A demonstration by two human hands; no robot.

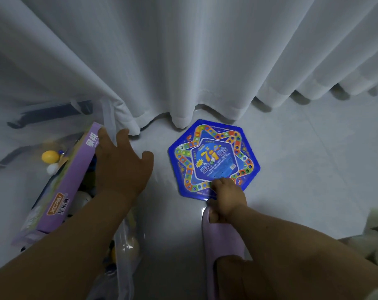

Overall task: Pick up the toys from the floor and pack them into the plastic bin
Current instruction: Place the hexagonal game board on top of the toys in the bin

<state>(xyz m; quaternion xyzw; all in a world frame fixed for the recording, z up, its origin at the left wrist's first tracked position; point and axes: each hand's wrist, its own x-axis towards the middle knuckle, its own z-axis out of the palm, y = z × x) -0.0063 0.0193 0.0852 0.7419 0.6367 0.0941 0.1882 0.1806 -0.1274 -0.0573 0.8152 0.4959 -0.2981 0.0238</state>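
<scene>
A blue hexagonal game board (214,158) lies flat on the pale floor in front of the curtain. My right hand (226,197) pinches its near edge, fingers on top and thumb at the rim. At the left stands the clear plastic bin (125,241), with a purple toy box (69,180) leaning inside it. A yellow ball (50,156), a white ball (51,168) and other toys lie deeper in the bin. My left hand (123,161) rests with spread fingers on the purple box's top right edge.
A white curtain (183,61) hangs down to the floor right behind the board and the bin. My foot in a lilac slipper (222,241) stands just below the board. Pale soft toys (376,234) lie at the right edge.
</scene>
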